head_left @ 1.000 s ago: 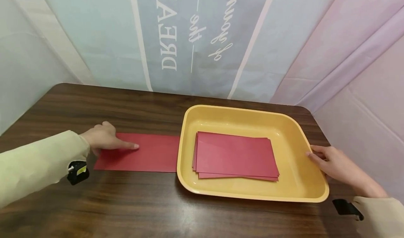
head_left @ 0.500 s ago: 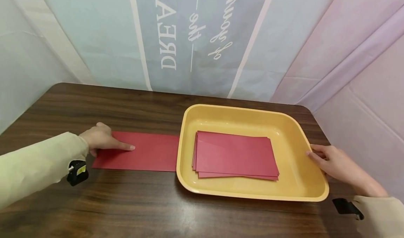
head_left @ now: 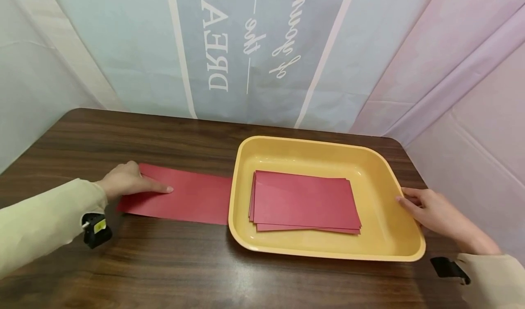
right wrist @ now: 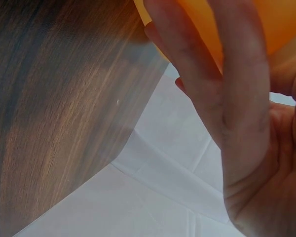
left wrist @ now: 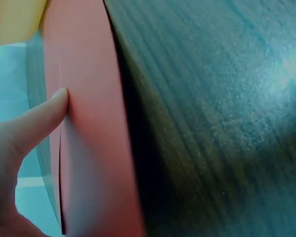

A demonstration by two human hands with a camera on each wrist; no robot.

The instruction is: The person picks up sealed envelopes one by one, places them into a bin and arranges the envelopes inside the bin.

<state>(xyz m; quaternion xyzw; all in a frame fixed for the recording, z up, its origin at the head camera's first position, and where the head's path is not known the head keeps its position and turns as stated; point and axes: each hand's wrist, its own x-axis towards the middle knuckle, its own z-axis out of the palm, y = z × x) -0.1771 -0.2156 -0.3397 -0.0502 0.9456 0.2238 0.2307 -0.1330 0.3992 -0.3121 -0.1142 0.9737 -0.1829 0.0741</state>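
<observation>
My left hand (head_left: 129, 180) pinches the left end of a flat red paper (head_left: 197, 193), thumb on top and the other fingers hidden beneath. That end is raised off the table, with a dark shadow under its near edge. In the left wrist view a thin line or second edge runs along the red paper (left wrist: 96, 98) beside the thumb. Its right end meets the left side of a yellow tray (head_left: 320, 253). Inside the tray lies a loose stack of red papers (head_left: 305, 199). My right hand (head_left: 436, 213) grips the tray's right rim, thumb inside and fingers outside.
The dark wood-grain table (head_left: 172, 263) bears both tray and paper. Behind it hangs a pale printed cloth (head_left: 262, 49) with mirrored lettering, and a light pink-white cloth (head_left: 484, 131) borders the right side.
The left hand has shifted slightly left and lifted the paper's left end, which lay flat before. The right hand and the tray have stayed practically where they were.
</observation>
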